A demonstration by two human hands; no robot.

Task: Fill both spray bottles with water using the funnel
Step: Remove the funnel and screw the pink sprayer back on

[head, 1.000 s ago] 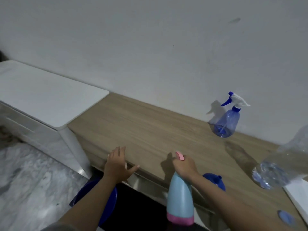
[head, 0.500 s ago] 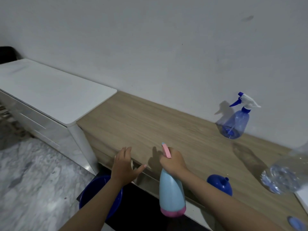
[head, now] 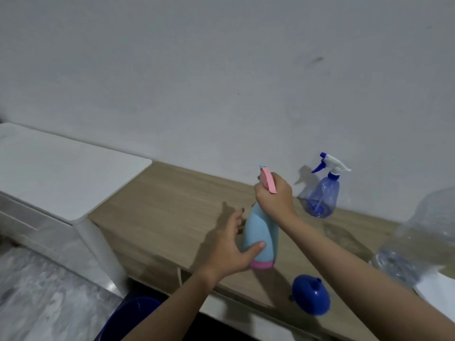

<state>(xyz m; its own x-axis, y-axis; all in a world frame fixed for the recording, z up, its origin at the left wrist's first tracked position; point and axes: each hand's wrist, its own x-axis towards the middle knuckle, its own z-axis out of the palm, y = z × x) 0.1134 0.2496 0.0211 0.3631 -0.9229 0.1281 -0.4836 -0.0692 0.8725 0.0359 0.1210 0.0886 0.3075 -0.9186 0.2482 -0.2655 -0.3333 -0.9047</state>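
A person's right hand [head: 274, 196] is gripping the spray head of a pale blue bottle [head: 259, 233] standing on the worktop [head: 172, 200], while the left hand [head: 231, 252] is cupping its base, apparently to unscrew it. The funnel [head: 310, 295] is lying just below the right forearm, needed next; a second bottle [head: 322, 193] is waiting beyond the right hand.

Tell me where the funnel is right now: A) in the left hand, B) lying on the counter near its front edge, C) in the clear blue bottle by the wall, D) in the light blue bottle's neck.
B: the funnel lies on the counter, apart from both hands.
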